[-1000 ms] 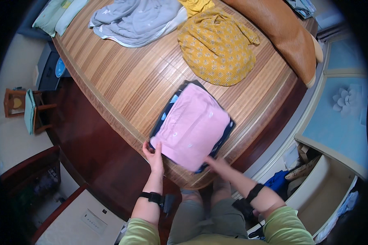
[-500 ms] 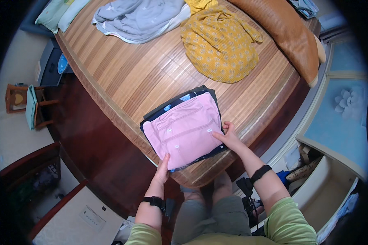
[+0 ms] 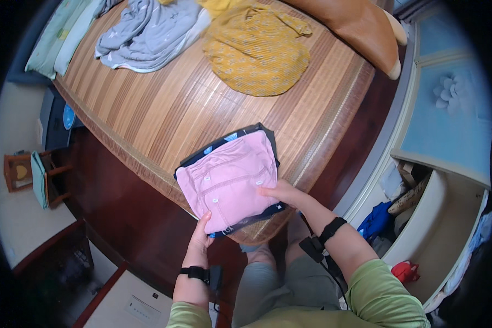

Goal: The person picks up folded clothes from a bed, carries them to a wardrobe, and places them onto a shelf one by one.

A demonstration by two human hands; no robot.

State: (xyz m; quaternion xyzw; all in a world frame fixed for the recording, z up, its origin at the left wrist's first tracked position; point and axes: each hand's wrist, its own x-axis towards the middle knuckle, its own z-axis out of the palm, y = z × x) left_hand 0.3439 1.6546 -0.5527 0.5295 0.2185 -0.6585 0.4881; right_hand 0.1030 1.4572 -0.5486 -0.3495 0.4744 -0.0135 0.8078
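A stack of folded clothes lies at the near corner of the bed mat, with a folded pink garment on top. White buttons and seams show on the pink cloth. Dark folded garments, one with light blue patches, stick out from under it. My left hand grips the near left corner, thumb on the pink cloth and fingers underneath. At the right edge my right hand holds the stack, its thumb pressed on top and the other fingers hidden below.
Farther back on the bed lie a crumpled yellow patterned cloth, a grey blanket and a rolled brown mat. An open drawer with clothes inside stands at right. A small wooden chair is at left.
My right hand's fingers have slid from beside the stack to underneath it. The near edge of the stack looks slightly lifted. The view has turned toward the right.
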